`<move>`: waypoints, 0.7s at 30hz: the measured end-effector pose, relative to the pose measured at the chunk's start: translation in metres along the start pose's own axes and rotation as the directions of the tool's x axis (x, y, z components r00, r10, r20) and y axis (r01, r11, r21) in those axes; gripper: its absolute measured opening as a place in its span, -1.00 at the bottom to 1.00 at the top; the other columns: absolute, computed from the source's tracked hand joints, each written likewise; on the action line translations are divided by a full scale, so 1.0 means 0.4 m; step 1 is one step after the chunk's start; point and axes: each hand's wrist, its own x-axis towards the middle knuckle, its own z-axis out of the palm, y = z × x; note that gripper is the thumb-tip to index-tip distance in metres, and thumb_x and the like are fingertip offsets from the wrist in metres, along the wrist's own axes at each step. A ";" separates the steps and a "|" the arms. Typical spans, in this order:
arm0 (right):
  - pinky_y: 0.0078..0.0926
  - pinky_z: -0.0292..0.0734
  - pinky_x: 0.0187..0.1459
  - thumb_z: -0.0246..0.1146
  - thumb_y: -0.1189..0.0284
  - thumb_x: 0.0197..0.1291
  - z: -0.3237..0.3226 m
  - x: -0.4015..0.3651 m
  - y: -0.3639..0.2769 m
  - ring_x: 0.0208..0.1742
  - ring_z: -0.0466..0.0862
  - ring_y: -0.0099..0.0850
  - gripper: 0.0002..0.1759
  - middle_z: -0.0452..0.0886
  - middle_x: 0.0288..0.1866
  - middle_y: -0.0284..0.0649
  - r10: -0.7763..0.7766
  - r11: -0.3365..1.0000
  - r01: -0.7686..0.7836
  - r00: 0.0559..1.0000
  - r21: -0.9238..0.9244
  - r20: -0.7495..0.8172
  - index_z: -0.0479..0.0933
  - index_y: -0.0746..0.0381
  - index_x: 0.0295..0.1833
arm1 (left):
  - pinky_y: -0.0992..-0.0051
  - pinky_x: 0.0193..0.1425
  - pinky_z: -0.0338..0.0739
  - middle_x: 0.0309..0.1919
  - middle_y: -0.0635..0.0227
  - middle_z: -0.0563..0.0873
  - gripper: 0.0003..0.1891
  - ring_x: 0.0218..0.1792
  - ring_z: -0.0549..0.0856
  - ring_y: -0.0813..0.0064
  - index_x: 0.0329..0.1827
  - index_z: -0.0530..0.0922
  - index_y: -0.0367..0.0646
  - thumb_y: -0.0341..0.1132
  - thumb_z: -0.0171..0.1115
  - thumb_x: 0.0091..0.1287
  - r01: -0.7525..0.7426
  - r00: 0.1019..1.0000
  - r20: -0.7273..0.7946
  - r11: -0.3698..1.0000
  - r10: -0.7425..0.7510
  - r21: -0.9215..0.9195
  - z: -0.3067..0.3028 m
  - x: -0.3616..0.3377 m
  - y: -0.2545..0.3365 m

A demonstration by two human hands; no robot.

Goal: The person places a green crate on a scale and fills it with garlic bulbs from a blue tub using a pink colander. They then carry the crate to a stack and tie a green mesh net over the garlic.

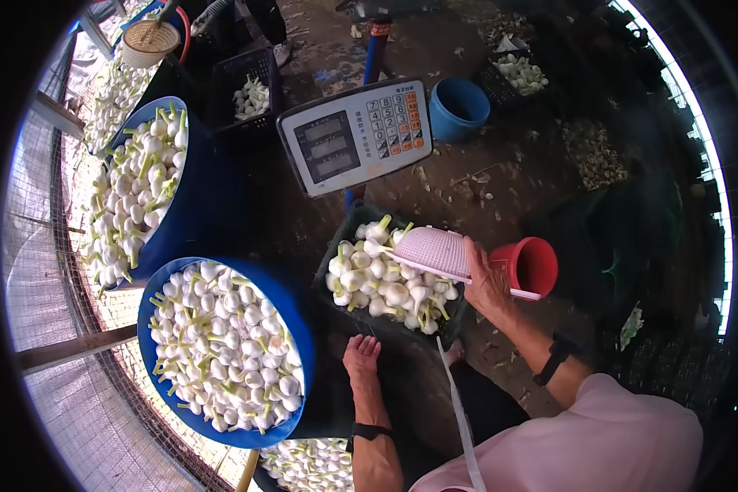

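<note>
My right hand [489, 283] is closed on a pink plastic colander [435, 250], which it holds tilted over a dark crate [326, 305]. The colander's perforated outside faces up, and its inside is hidden from me. White garlic bulbs [377, 283] with short green stems fill the crate, some touching the colander's edge. My left hand [362, 356] is near the crate's front edge, its fingers extended with nothing in them. Behind the crate stands a scale's display panel [354, 135] with a keypad.
Blue tubs [306, 344] of garlic stand on the left. A red bucket [541, 266] lies beside my right hand. Further back are a blue bucket [459, 108], a garlic crate [272, 82], a woven basket [149, 43] and another person's leg [268, 20]. A pale strap [459, 410] hangs before me.
</note>
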 end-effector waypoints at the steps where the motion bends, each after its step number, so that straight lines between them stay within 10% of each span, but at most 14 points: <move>1: -0.06 0.42 0.04 0.05 0.72 -0.06 -0.002 -0.006 -0.013 0.13 0.46 0.15 -0.13 0.23 0.35 0.09 0.062 0.996 -0.064 0.997 0.061 0.044 -0.05 0.16 0.44 | 0.14 -0.02 0.58 -0.02 0.02 0.56 -0.59 -0.07 0.61 0.14 0.11 0.41 -0.33 -0.19 0.08 0.33 0.004 1.000 -0.011 1.000 -0.004 0.000 0.002 -0.004 0.003; 6: -0.34 0.36 0.21 0.03 0.71 -0.03 0.083 -0.002 -0.138 0.30 0.39 -0.06 -0.17 0.28 0.35 0.09 -0.090 0.801 0.076 0.996 0.594 -0.007 0.00 0.28 0.44 | 0.30 -0.23 0.64 -0.12 0.04 0.60 -0.61 -0.19 0.65 0.23 0.07 0.43 -0.31 -0.20 0.12 0.31 -0.239 0.967 0.082 0.970 0.241 -0.037 0.057 -0.131 0.080; 10: -0.26 0.44 0.11 0.07 0.67 0.01 0.050 0.045 -0.541 0.23 0.43 0.01 -0.20 0.31 0.31 0.11 -0.446 0.751 0.354 0.895 0.557 0.032 0.02 0.24 0.43 | 0.33 -0.28 0.64 -0.15 0.14 0.57 -0.66 -0.20 0.63 0.30 0.06 0.42 -0.27 -0.24 0.12 0.32 -0.581 0.813 -0.162 0.767 0.559 -0.273 -0.015 -0.269 0.264; 14: -0.11 0.55 -0.16 0.12 0.56 0.01 0.205 0.136 -0.917 -0.16 0.62 0.07 -0.18 0.27 0.20 0.21 -0.714 0.700 0.684 0.661 0.208 0.229 -0.06 0.22 0.41 | -0.02 -0.01 0.48 0.23 0.15 0.32 -0.37 0.18 0.37 0.12 0.28 0.25 -0.10 0.07 0.11 0.26 -0.543 0.763 -0.527 0.812 0.373 -0.212 -0.300 -0.186 0.379; 18: 0.00 0.60 -0.25 0.12 0.47 0.09 0.434 0.189 -1.068 -0.08 0.63 0.09 -0.19 0.19 0.30 0.35 -0.655 0.604 0.786 0.585 -0.134 0.478 -0.09 0.25 0.44 | -0.41 0.14 0.11 0.40 0.19 0.10 -0.22 0.34 0.15 -0.11 0.40 0.15 0.11 0.31 0.04 0.19 -0.123 0.930 -0.362 0.879 -0.060 -0.460 -0.471 -0.102 0.422; 21: 0.09 0.58 -0.29 0.12 0.46 0.11 0.519 0.191 -1.093 -0.07 0.62 0.14 -0.22 0.18 0.31 0.37 -0.585 0.583 0.796 0.551 -0.163 0.595 -0.05 0.29 0.43 | -0.53 0.08 0.02 0.43 0.16 0.05 -0.19 0.35 0.11 -0.18 0.39 0.16 0.08 0.36 0.01 0.17 -0.141 0.934 -0.354 0.847 -0.058 -0.512 -0.459 0.002 0.415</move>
